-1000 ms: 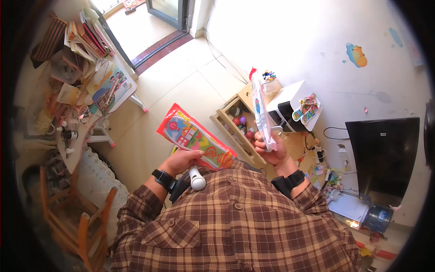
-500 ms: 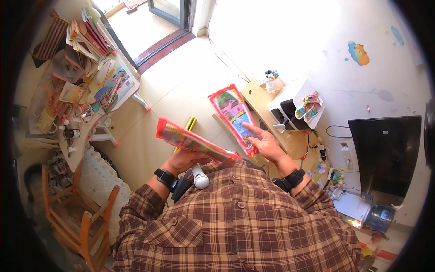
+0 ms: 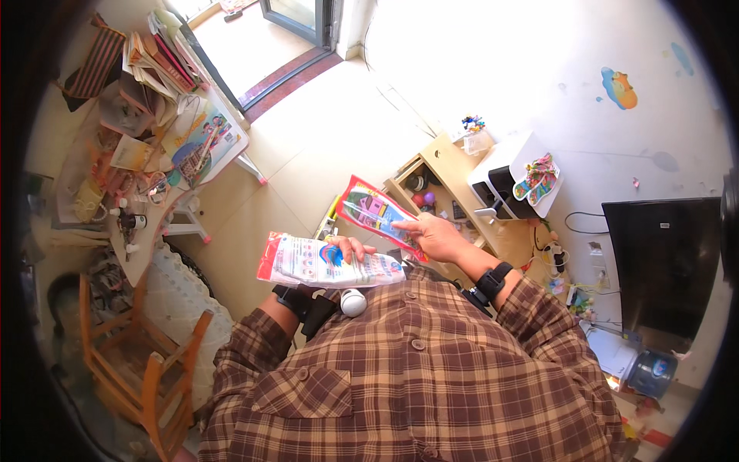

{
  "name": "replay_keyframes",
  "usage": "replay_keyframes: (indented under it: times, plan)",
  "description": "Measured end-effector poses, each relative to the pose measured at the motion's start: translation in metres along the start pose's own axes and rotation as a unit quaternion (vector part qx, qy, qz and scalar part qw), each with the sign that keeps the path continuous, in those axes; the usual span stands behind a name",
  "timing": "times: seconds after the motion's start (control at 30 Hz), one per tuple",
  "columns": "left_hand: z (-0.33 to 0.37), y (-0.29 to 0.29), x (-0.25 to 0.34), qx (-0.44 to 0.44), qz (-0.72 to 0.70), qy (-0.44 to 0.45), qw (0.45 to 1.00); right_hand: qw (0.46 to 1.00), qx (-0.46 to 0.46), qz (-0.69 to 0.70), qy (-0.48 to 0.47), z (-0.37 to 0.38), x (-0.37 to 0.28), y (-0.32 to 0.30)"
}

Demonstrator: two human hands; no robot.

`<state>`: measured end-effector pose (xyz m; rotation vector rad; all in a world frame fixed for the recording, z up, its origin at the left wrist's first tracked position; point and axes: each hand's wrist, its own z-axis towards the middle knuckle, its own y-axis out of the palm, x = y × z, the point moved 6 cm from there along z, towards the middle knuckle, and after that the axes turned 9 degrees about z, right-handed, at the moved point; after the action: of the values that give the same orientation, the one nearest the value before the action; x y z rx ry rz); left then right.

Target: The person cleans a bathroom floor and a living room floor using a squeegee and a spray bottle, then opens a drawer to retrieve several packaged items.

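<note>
Left hand (image 3: 352, 249) is grasping a white-backed packet (image 3: 300, 260) before the shirt (image 3: 385, 362), fingers bending across its upper edge. Right hand (image 3: 440, 237) is grasping a red-edged packet (image 3: 369, 209) near its lower right corner. Farther: colourful slippers (image 3: 536, 179) are lying near the white box (image 3: 517, 150)'s right edge.

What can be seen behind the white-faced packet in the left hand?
Past the lower edge of the packet show a black wristband and a white round-ended object. Of the left hand, only fingers show, in front; its palm and anything else behind are covered.
</note>
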<state>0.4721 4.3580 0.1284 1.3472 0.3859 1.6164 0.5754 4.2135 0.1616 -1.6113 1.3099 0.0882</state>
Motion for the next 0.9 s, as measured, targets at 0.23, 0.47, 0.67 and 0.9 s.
replay_keyframes:
  times: [0.23, 0.47, 0.67, 0.9]
  plan:
    - [-0.001, -0.003, 0.003, 0.033, 0.017, -0.011, 0.999, 0.908, -0.299, 0.289, 0.048, 0.008, -0.038, 0.030]
    - [0.001, 0.005, 0.015, 0.199, 0.026, -0.084, 0.976, 0.920, -0.277, 0.274, 0.035, 0.006, -0.042, 0.029]
    - [-0.020, -0.012, 0.013, 0.275, 0.147, -0.056, 0.949, 0.894, -0.218, 0.387, 0.057, -0.001, -0.045, 0.018]
    - [0.000, 0.007, 0.010, 0.254, 0.131, -0.217, 0.933, 0.918, -0.038, 0.395, 0.004, 0.000, -0.005, 0.008]
